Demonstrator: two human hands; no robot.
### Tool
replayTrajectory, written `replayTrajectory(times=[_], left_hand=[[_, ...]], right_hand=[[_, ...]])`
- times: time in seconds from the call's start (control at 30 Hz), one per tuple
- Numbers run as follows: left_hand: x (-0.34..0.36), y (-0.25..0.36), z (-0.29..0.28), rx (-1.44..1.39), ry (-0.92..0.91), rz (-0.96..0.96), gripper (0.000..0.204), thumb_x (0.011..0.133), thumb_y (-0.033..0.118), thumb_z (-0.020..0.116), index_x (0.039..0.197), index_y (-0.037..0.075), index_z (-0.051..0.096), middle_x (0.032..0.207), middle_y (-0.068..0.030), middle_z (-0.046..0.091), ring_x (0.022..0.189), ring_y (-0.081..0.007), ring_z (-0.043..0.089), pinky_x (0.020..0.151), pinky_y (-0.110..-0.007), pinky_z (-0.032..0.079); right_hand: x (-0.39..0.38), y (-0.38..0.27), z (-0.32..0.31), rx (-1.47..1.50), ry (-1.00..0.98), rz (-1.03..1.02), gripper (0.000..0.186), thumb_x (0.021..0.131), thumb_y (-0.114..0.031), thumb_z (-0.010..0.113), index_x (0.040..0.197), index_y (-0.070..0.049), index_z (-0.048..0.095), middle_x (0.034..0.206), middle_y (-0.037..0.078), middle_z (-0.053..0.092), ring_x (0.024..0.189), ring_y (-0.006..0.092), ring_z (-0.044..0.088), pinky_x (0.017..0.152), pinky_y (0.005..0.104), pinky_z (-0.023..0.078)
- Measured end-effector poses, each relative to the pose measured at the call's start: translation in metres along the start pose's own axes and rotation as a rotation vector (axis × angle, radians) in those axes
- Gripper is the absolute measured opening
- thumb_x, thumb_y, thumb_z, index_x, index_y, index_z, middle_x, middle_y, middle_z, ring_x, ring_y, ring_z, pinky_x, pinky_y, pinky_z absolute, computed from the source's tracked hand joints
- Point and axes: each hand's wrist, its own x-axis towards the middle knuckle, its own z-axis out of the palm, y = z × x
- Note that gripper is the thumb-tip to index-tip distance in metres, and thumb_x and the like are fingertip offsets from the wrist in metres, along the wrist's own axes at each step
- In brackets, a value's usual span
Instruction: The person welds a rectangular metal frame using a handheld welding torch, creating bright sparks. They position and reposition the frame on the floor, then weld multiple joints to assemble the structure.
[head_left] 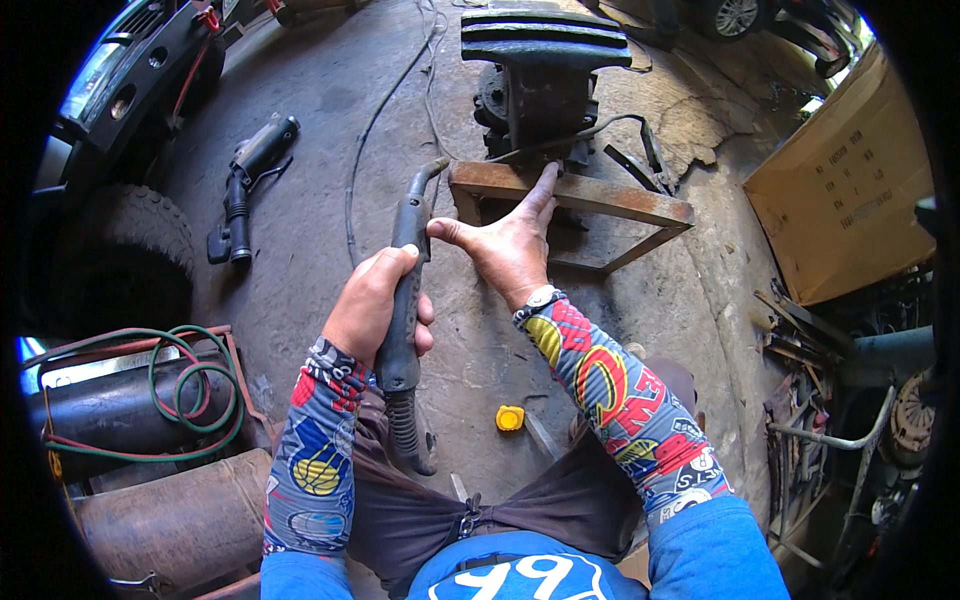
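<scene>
Head view: at centre, the left hand (372,305) has its fingers clamped around a dark-grey plastic welding torch (402,335), long axis near-vertical, bent tip just left of a rusty steel stand (650,205). The right hand (508,250), fingers apart, reaches over the stand. Dark printing marks brown cardboard (845,190), upper right.

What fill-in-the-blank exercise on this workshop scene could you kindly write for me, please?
Of the bare left hand and bare right hand, only the ____ one grips the grey-black, bent-necked welding torch.
The heavy, wide-jawed black metal tool beyond both hands is a bench ____.
The coiled rubber hoses over the black metal cylinder are red and ____.
The small squarish plastic object on the grey concrete floor is ____.
Missing words: left; vise; green; yellow.
</scene>
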Motion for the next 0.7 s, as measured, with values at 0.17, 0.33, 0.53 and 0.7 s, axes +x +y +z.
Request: replayTrajectory(times=[0.17, 0.33, 0.53, 0.7], left_hand=[[0.0005, 0.0027, 0.0006, 0.005, -0.002, -0.005, 0.040, 0.099, 0.038, 0.047, 0.117, 0.002, 0.044, 0.071, -0.0105, 0.065, 0.046, -0.0196, 0.063, 0.040, -0.032, 0.052], [-0.0002, 0.0065, 0.0000, 0.018, -0.020, -0.007, 0.041, 0.099, 0.038, 0.047, 0.115, 0.001, 0.046, 0.070, -0.0104, 0.065, 0.046, -0.0192, 0.063, 0.040, -0.032, 0.053], [0.0018, 0.0071, 0.0004, 0.025, -0.027, -0.020, 0.039, 0.099, 0.039, 0.047, 0.110, 0.001, 0.047, 0.070, -0.0105, 0.065, 0.045, -0.0193, 0.063, 0.040, -0.032, 0.052], [0.0032, 0.0054, -0.0012, 0.019, -0.039, 0.004, 0.037, 0.100, 0.038, 0.046, 0.110, 0.002, 0.047, 0.070, -0.0106, 0.064, 0.046, -0.0197, 0.063, 0.040, -0.032, 0.052]], right_hand=[[0.0012, -0.0010, -0.0030, 0.010, 0.004, -0.005, 0.163, 0.047, -0.063, 0.094, 0.158, -0.007, -0.012, 0.157, 0.038, 0.016, 0.144, 0.0525, 0.030, 0.117, 0.0531, 0.033], [0.0031, 0.0003, -0.0048, -0.007, -0.003, -0.010, 0.162, 0.049, -0.063, 0.094, 0.158, -0.007, -0.012, 0.157, 0.037, 0.018, 0.142, 0.0521, 0.033, 0.117, 0.0545, 0.031], [0.0043, 0.0014, -0.0051, -0.040, -0.013, 0.003, 0.162, 0.049, -0.064, 0.093, 0.158, -0.007, -0.012, 0.156, 0.038, 0.019, 0.142, 0.0516, 0.033, 0.116, 0.0571, 0.029], [0.0037, 0.0000, -0.0062, -0.084, -0.027, 0.007, 0.162, 0.049, -0.067, 0.092, 0.158, -0.007, -0.013, 0.156, 0.038, 0.020, 0.142, 0.0508, 0.032, 0.115, 0.0588, 0.027]])
